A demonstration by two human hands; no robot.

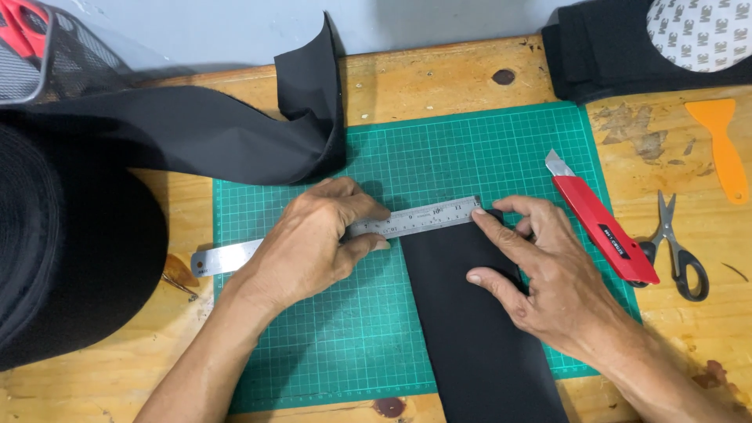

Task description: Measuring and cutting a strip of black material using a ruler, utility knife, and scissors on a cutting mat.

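A steel ruler (423, 218) lies slanted across a green cutting mat (470, 149). My left hand (313, 243) presses down on the ruler's middle with thumb and fingers. A black fabric strip (478, 337) runs from the ruler toward the near table edge. My right hand (540, 270) rests flat on the strip's upper right part, its index finger touching the ruler's right end and the strip's top corner.
A red utility knife (599, 227) lies on the mat's right edge, with scissors (677, 251) and an orange scraper (724, 149) beyond it. A large black fabric roll (70, 235) sits at left, its loose end (305, 94) curling onto the mat. Black material (603, 47) is stacked back right.
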